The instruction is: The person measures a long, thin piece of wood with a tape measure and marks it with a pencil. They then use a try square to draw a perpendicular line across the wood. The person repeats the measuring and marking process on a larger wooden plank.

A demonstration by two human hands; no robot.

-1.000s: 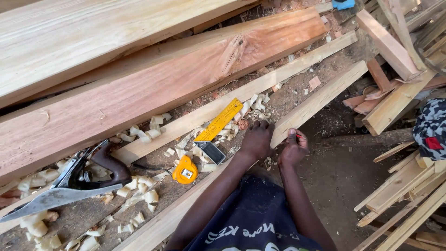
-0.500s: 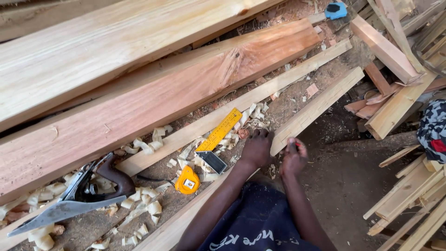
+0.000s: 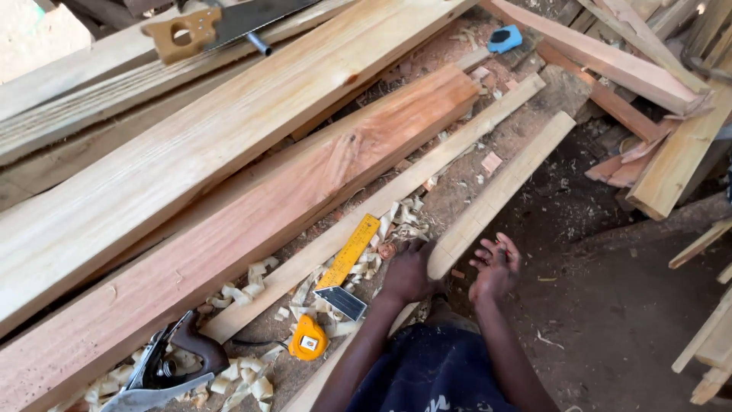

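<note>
Both hands beside pale batten [image 3: 499,191]: left hand [image 3: 408,272] fingers unclear, right hand [image 3: 496,267] fingers apart.

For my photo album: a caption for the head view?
Two hands at a wooden strip, yellow square and tape measure beside.

Your pale wooden batten [image 3: 499,191] is a long, narrow planed strip running diagonally from the frame's lower centre up toward the upper right, lying flat on the sawdust-strewn bench. Your left hand [image 3: 408,271] rests palm-down against its near left edge, and your right hand [image 3: 496,267] sits just beside its right edge, fingers spread and loosely curled, gripping nothing.
</note>
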